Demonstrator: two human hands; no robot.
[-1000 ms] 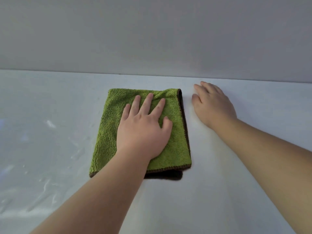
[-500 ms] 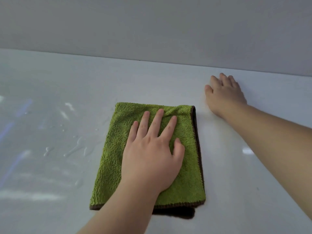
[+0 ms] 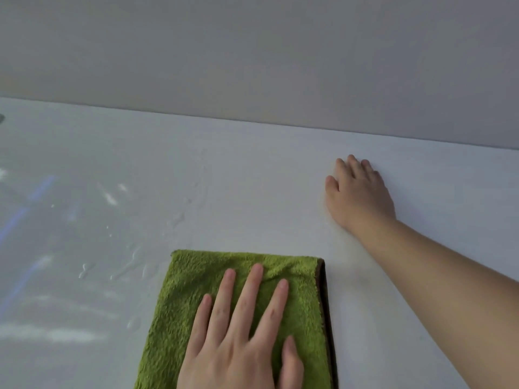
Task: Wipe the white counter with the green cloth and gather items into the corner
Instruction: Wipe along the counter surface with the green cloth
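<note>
A folded green cloth [image 3: 191,299] with a dark brown edge lies flat on the white counter [image 3: 252,178], low in the view and cut off by the bottom edge. My left hand [image 3: 241,338] presses down on it with straight, spread fingers. My right hand [image 3: 358,195] rests palm-down on the bare counter to the right and farther back, near the wall, apart from the cloth.
A grey wall [image 3: 252,51] rises along the counter's back edge. Water streaks and droplets [image 3: 132,265] lie on the counter left of the cloth. A small dark object [image 3: 1,118] shows at the far left edge.
The cloth under my left hand has slid toward me, away from the wall. My right hand has stayed flat on the counter, now well behind the cloth.
</note>
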